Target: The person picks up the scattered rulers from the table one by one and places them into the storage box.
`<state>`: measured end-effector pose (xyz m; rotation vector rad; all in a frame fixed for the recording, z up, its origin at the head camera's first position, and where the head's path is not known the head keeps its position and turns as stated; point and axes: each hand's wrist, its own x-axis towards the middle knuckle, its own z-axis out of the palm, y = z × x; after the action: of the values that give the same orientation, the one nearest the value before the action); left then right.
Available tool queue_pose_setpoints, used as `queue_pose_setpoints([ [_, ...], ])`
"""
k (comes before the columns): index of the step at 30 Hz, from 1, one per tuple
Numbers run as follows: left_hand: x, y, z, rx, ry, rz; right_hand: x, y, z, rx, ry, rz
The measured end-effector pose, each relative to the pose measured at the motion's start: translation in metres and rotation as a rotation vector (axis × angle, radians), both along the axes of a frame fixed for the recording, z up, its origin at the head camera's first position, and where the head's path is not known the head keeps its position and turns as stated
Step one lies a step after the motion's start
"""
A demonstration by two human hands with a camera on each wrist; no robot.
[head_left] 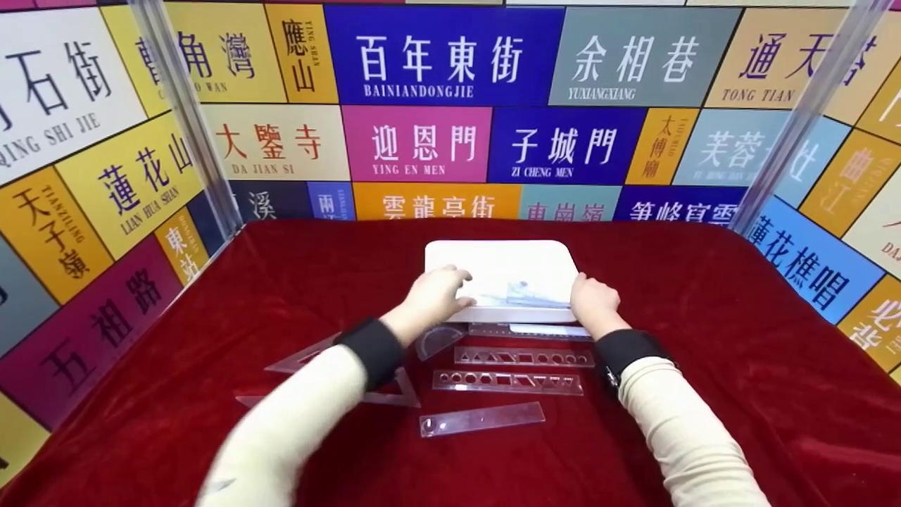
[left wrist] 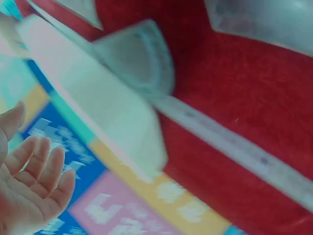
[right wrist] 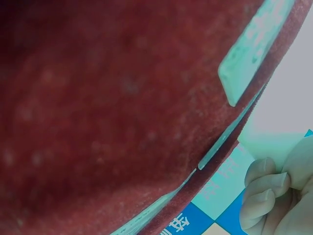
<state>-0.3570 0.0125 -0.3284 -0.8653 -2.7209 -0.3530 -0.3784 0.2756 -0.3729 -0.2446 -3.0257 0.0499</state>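
The white tray (head_left: 503,264) is seen at the centre of the head view, just above the middle of the frame, lying flat on the red cloth (head_left: 704,352). Its long axis runs left to right across the picture, and it is flanked at both near corners. The left hand (head_left: 436,296) is laid on the tray's lower left part, fingers reaching over the top surface. In the left wrist view the fingers (left wrist: 41,166) are shown straight and loosely spread, nothing pinched, with the tray's pale edge (left wrist: 98,107) running diagonally beside them. The right hand (head_left: 595,299) is set against the lower right corner. In the right wrist view its fingers (right wrist: 266,188) are curled, knuckles bunched at the lower right of the frame, right beside a pale surface taken to be the tray; whether the edge is actually gripped cannot be told.

Something clear and bluish (head_left: 517,292) is glimpsed lying on the tray between the two hands, too blurred to be named.

Below the tray, toward the bottom of the frame, clear plastic tools are laid out: a protractor (head_left: 438,341) just under the left wrist, two shape stencils (head_left: 524,357) (head_left: 508,382) stacked in rows, a plain ruler (head_left: 482,419) lowest, and a set square (head_left: 303,359) partly hidden under the left forearm.

Both hands are about equally near; the tray lies directly between and ahead of them.
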Motion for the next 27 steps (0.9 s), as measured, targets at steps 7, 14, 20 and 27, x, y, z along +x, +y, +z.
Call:
queue_pose_setpoints([
  [7,0.078,-0.026,0.007,-0.001,0.047,-0.18,0.002,-0.002,-0.006,0.002,0.011,0.004],
  [14,0.125,-0.033,-0.019,-0.283,-0.082,-0.147,0.001,-0.004,-0.008,0.005,0.007,0.01],
  [20,0.137,-0.03,-0.041,-0.425,-0.028,-0.186,0.0,-0.004,-0.005,-0.002,-0.019,-0.002],
  [27,0.134,-0.025,-0.042,-0.437,-0.007,-0.251,0.0,0.0,-0.001,-0.012,-0.012,-0.011],
])
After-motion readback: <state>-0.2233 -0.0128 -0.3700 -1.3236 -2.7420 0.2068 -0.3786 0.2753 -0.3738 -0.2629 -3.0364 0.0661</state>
